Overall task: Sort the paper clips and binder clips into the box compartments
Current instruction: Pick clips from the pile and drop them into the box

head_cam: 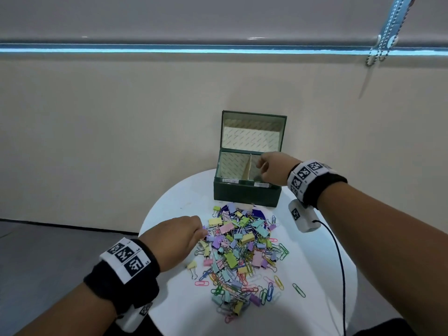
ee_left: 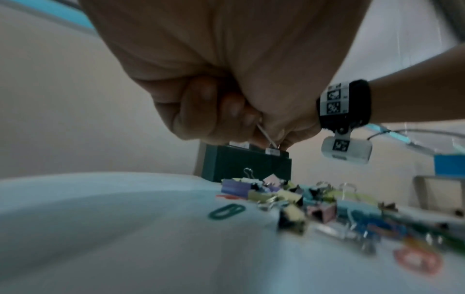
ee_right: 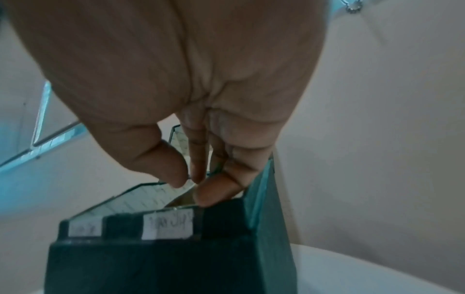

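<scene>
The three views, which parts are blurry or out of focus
Head view: mostly sharp; clip pile and box read clearly. Left wrist view: left hand close and soft, near clips smeared, box fairly clear. Right wrist view: right hand fills the frame out of focus, box labels unreadable.

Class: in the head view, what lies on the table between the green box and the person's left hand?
In the head view, bare white table and the pile of clips' upper left edge lie between the green box and left hand.

Plain office-like room; beige wall [head_cam: 109, 141], roller blind chain [head_cam: 385, 32], round white table [head_cam: 169, 299]
</scene>
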`<act>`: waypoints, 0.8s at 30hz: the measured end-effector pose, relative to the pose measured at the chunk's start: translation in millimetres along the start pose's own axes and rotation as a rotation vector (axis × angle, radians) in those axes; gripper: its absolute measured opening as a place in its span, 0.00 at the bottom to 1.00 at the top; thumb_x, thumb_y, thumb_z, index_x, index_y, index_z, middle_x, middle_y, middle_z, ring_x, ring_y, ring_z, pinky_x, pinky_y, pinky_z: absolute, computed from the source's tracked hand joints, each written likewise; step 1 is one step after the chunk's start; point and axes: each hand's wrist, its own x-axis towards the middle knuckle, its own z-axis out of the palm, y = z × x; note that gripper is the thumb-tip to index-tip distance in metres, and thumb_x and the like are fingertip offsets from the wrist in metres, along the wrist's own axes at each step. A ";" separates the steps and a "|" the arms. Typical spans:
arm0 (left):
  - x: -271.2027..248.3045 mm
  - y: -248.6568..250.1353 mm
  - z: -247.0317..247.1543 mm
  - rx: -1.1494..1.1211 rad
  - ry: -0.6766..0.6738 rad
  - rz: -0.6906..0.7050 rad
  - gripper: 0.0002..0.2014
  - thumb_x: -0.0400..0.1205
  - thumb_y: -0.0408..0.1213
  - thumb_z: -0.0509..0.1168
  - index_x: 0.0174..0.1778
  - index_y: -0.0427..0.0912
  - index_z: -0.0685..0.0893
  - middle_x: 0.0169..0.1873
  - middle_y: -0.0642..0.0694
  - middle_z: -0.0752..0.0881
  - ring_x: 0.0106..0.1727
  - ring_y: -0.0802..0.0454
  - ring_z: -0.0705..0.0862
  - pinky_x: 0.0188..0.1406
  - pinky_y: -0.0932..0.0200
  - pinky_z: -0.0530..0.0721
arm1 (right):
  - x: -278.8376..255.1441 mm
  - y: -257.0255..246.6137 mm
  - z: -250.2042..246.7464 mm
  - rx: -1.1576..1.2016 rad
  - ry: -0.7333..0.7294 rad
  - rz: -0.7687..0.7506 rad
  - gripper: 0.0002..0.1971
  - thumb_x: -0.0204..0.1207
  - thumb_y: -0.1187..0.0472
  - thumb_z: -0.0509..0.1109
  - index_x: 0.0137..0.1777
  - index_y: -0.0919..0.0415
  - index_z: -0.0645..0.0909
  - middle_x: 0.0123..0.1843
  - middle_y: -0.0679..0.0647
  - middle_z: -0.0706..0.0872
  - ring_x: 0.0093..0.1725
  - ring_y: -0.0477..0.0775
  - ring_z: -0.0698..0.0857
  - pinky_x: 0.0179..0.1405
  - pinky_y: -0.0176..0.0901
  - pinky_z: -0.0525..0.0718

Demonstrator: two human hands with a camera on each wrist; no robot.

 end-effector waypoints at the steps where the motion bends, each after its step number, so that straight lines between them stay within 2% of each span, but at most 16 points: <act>1: 2.1 1.0 -3.3 0.019 -0.004 -0.002 0.17 0.89 0.57 0.45 0.46 0.52 0.72 0.38 0.54 0.78 0.38 0.53 0.77 0.38 0.57 0.70 | 1.3 1.2 -1.0 0.050 -0.017 0.008 0.16 0.75 0.64 0.71 0.63 0.56 0.82 0.59 0.52 0.86 0.57 0.56 0.86 0.63 0.54 0.87; 2: 6.1 2.3 -8.2 0.053 -0.005 -0.006 0.16 0.90 0.55 0.46 0.48 0.51 0.74 0.40 0.53 0.79 0.39 0.52 0.78 0.39 0.56 0.72 | 2.0 3.5 -2.9 0.117 -0.025 0.010 0.20 0.76 0.64 0.72 0.68 0.56 0.80 0.63 0.52 0.85 0.60 0.55 0.85 0.65 0.55 0.85; 4: 19.5 6.6 -22.8 0.088 0.012 -0.012 0.17 0.91 0.53 0.47 0.50 0.48 0.76 0.41 0.51 0.80 0.41 0.52 0.79 0.40 0.56 0.72 | -1.8 8.5 -9.0 0.271 -0.006 0.004 0.22 0.76 0.67 0.71 0.71 0.57 0.79 0.66 0.52 0.84 0.64 0.55 0.83 0.69 0.56 0.82; 6: 40.0 16.1 -40.7 0.016 0.051 0.002 0.16 0.90 0.52 0.49 0.47 0.48 0.76 0.39 0.52 0.80 0.39 0.54 0.79 0.37 0.57 0.71 | -13.3 17.0 -13.6 0.400 0.089 0.001 0.20 0.76 0.71 0.69 0.68 0.57 0.81 0.63 0.52 0.86 0.63 0.54 0.84 0.69 0.55 0.83; 8: 64.9 31.1 -57.1 -0.100 0.079 0.020 0.15 0.90 0.51 0.52 0.44 0.48 0.77 0.38 0.51 0.81 0.38 0.54 0.78 0.34 0.58 0.70 | -33.8 25.4 -12.8 0.451 0.185 0.005 0.13 0.78 0.71 0.68 0.58 0.56 0.83 0.55 0.52 0.87 0.56 0.54 0.86 0.60 0.51 0.87; 10: 91.8 48.5 -68.5 -0.201 0.104 0.028 0.16 0.90 0.48 0.53 0.41 0.47 0.77 0.36 0.49 0.80 0.35 0.54 0.77 0.33 0.59 0.70 | -62.3 31.6 -6.3 0.316 0.160 -0.030 0.08 0.80 0.68 0.66 0.50 0.53 0.82 0.48 0.50 0.87 0.48 0.54 0.86 0.47 0.43 0.85; 12: 120.4 64.6 -77.2 -0.262 0.131 0.022 0.16 0.91 0.46 0.54 0.40 0.44 0.79 0.37 0.49 0.80 0.35 0.55 0.76 0.36 0.58 0.71 | -92.2 38.7 6.3 0.089 -0.021 -0.053 0.08 0.79 0.63 0.67 0.49 0.48 0.81 0.48 0.46 0.86 0.44 0.50 0.83 0.45 0.39 0.80; 14: 150.6 79.5 -83.3 -0.243 0.113 -0.025 0.16 0.91 0.44 0.56 0.46 0.39 0.83 0.44 0.46 0.85 0.42 0.52 0.81 0.45 0.57 0.74 | -117.5 49.2 24.2 -0.084 -0.211 -0.040 0.10 0.78 0.60 0.69 0.57 0.47 0.82 0.54 0.45 0.85 0.46 0.46 0.81 0.50 0.39 0.78; 16: 175.4 91.8 -83.8 -0.179 0.079 -0.080 0.18 0.90 0.44 0.57 0.55 0.32 0.85 0.55 0.38 0.87 0.56 0.41 0.85 0.54 0.52 0.79 | -131.1 58.8 41.3 -0.146 -0.252 0.004 0.16 0.79 0.60 0.67 0.66 0.48 0.80 0.62 0.45 0.84 0.53 0.47 0.81 0.56 0.38 0.77; 17: 183.9 96.3 -82.1 -0.157 0.076 -0.084 0.19 0.90 0.45 0.57 0.58 0.32 0.86 0.56 0.36 0.87 0.58 0.38 0.85 0.56 0.51 0.80 | -134.1 61.2 47.5 -0.132 -0.227 0.033 0.19 0.79 0.61 0.66 0.70 0.48 0.78 0.65 0.45 0.83 0.56 0.48 0.81 0.59 0.39 0.77; 18: 190.3 99.9 -79.9 -0.143 0.086 -0.066 0.20 0.90 0.47 0.58 0.57 0.32 0.87 0.53 0.36 0.88 0.57 0.37 0.86 0.52 0.52 0.80 | -134.3 62.9 52.5 -0.095 -0.187 0.057 0.23 0.79 0.62 0.64 0.74 0.47 0.75 0.68 0.44 0.82 0.60 0.48 0.82 0.63 0.40 0.78; 21: 200.0 103.5 -69.8 -0.168 0.101 -0.026 0.26 0.88 0.55 0.55 0.42 0.36 0.86 0.36 0.41 0.85 0.42 0.41 0.84 0.37 0.55 0.73 | -122.6 63.5 66.1 -0.049 -0.121 0.096 0.32 0.79 0.65 0.65 0.82 0.44 0.66 0.73 0.42 0.79 0.69 0.50 0.81 0.69 0.43 0.78; 22: 199.6 103.5 -68.4 -0.181 0.092 -0.025 0.27 0.88 0.57 0.54 0.41 0.37 0.85 0.35 0.42 0.85 0.40 0.41 0.84 0.36 0.55 0.72 | -115.9 64.1 71.1 -0.072 -0.118 0.092 0.34 0.78 0.65 0.67 0.82 0.42 0.64 0.74 0.42 0.77 0.70 0.51 0.80 0.69 0.45 0.80; 24: 191.8 100.2 -70.8 -0.174 0.076 -0.001 0.24 0.89 0.53 0.54 0.49 0.36 0.86 0.44 0.40 0.88 0.47 0.41 0.85 0.43 0.55 0.75 | -102.9 65.4 79.4 -0.127 -0.120 0.072 0.38 0.76 0.66 0.71 0.82 0.38 0.64 0.72 0.44 0.77 0.66 0.52 0.82 0.63 0.48 0.85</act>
